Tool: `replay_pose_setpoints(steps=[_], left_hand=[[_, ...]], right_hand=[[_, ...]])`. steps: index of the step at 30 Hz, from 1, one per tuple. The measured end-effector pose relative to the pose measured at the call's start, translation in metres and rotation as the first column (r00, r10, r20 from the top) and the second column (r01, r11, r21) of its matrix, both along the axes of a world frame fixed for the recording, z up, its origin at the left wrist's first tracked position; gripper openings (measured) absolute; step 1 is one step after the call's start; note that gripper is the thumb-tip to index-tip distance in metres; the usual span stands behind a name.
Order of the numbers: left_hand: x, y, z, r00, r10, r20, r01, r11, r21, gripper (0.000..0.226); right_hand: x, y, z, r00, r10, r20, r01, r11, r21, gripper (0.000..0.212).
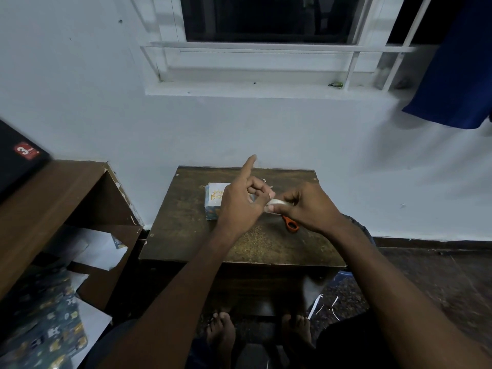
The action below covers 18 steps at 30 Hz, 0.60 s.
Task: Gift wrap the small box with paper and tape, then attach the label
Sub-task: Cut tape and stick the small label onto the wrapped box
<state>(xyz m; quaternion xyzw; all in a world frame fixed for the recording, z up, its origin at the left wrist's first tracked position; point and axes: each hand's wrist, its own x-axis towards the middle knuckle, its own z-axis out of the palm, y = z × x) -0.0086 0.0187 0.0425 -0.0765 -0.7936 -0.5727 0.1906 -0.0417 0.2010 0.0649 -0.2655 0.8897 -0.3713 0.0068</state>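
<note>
bare feet (222, 332) show at the bottom edge, under the counter (186, 230), with paper scraps (316, 307) on the floor beside them. above, both forearms reach over the counter and the hands meet just above it. the right hand (310, 209) has its fingers curled round a white tape roll (275, 202), mostly hidden in the grip. the left hand (241, 206) pinches at the roll's free end with thumb and middle fingers, while its index finger sticks straight up, holding nothing.

the wrapped box (214, 206) sits on the counter just behind the left hand, partly covered by it. a white label (217, 194) with gold script lies on its top face, reading toward the person. the box's long axis seems to run away from the camera toward the wall, though the hand hides too much to be sure. orange-handled scissors (291, 225) lie just below the right hand, handles toward the person.

the step in hand looks like pulling a strip of tape to fix the label. to do it well, keep the roll steady in the right hand, draw the end out straight so it doesn't fold on itself, and take only a short piece. whether the label is already stuck down cannot be told. leftover patterned paper (45, 323) lies at lower left.
</note>
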Motion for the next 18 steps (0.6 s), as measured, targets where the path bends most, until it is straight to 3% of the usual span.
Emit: replay_pose_setpoints(steps=[3,9,12,18], left_hand=[[0.0,0.003,-0.004,0.998,0.052,-0.039,-0.054,0.997,-0.051,0.092],[0.004,0.01,-0.004,0.982,0.19,-0.019,-0.191,0.977,-0.093,0.095],[0.006,0.011,-0.002,0.949,0.308,0.063,-0.303,0.949,-0.087,0.093],[0.001,0.005,-0.004,0.948,0.258,0.187,-0.235,0.962,-0.136,0.098]], right_hand=[[0.002,-0.002,0.0,1.0,-0.007,-0.03,0.008,0.999,0.041,0.049],[0.0,-0.009,-0.007,0.983,-0.1,-0.157,0.124,0.98,0.157,0.038],[0.004,-0.017,-0.007,0.967,-0.111,-0.23,0.169,0.954,0.249,0.05],[0.013,-0.022,-0.003,0.953,-0.129,-0.276,0.188,0.962,0.2,0.015]])
